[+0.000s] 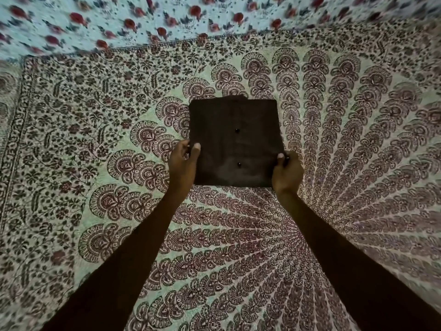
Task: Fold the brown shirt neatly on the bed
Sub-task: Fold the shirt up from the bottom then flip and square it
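I held the dark brown folded cotton shirt [235,142] by its near corners, left hand [182,163] and right hand [286,174] each pinching an edge, over the paisley-printed bed [95,163].

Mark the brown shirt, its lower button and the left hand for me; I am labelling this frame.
brown shirt [229,120]: head view, upper middle of the folded panel.
lower button [238,165]: head view, on the button itself.
left hand [182,163]: head view, back of the hand.
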`<state>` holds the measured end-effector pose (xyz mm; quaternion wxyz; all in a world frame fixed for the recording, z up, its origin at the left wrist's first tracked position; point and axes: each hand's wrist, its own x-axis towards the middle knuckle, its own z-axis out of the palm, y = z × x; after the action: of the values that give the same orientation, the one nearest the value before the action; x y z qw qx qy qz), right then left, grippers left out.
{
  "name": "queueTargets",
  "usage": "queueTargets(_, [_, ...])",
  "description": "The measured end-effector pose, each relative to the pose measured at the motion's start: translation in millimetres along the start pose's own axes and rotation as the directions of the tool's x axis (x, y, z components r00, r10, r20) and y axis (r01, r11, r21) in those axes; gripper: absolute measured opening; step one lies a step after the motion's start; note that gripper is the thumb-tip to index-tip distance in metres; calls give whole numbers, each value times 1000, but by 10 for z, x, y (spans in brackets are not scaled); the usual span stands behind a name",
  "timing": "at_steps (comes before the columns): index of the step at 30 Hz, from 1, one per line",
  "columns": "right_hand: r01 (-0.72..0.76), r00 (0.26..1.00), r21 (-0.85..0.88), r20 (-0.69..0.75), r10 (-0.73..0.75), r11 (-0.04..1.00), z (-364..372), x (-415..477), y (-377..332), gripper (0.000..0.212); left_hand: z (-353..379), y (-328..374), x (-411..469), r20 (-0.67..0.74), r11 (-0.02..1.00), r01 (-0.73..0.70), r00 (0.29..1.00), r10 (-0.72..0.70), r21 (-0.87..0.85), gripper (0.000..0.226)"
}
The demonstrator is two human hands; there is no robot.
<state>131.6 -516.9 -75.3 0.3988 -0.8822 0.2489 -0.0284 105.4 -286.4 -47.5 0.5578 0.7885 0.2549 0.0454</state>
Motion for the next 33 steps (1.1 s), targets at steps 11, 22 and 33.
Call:
queueTargets(11, [102,990,-264,119,-73,959,16,-20,65,28,135,-383,-160,7,857,-89,995,99,507,38])
queueTargets(22, [89,995,-439,72,-64,894,49,18,7,33,120,-438,-119,-180,719,107,983,25,686,47])
queueTargets(33, [-228,912,-18,345,220,973,238,865,-644,62,298,310,785,133,835,521,853,-504,-179,63])
